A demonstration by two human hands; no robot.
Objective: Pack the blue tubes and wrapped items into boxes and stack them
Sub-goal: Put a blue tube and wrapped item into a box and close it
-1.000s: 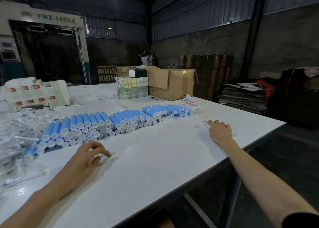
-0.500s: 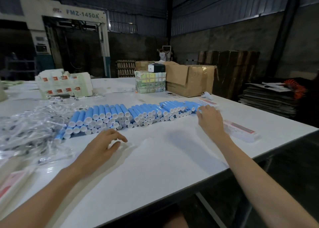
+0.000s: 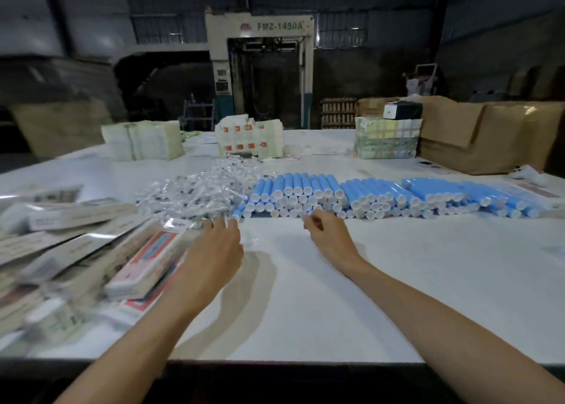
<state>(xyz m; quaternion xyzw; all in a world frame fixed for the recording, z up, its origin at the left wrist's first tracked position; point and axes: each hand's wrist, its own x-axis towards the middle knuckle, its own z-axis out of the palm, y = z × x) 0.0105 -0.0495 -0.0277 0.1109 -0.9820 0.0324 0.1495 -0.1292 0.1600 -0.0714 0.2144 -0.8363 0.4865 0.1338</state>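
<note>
- Currently, the blue tubes are stacked in a long low bank on the white counter, from 12 to 2 o'clock, white caps turned toward the person.
- The wrapped items, a loose heap in clear crinkly film, are seen at 11 o'clock, against the left end of the tube bank.
- The left hand is stretched out, fingers straight and spread, tips at the near edge of the wrapped heap. Nothing is gripped.
- The right hand is held just short of the tube caps at 12 o'clock, fingers loosely curled. Nothing is seen held.
- Flat printed boxes are strewn at 9 o'clock, long and slim, blurred.
- The tubes are judged light, stiff, smooth plastic cylinders, likely to roll once the bank is disturbed. They are best taken round the body, top row first.
- The wrapped items are judged very light, with slippery film and contents that cannot be made out. One should be pinched at mid-length, since the heap may slide.
- The boxes are judged thin card, easily crushed, and best held by the long edges.
</note>
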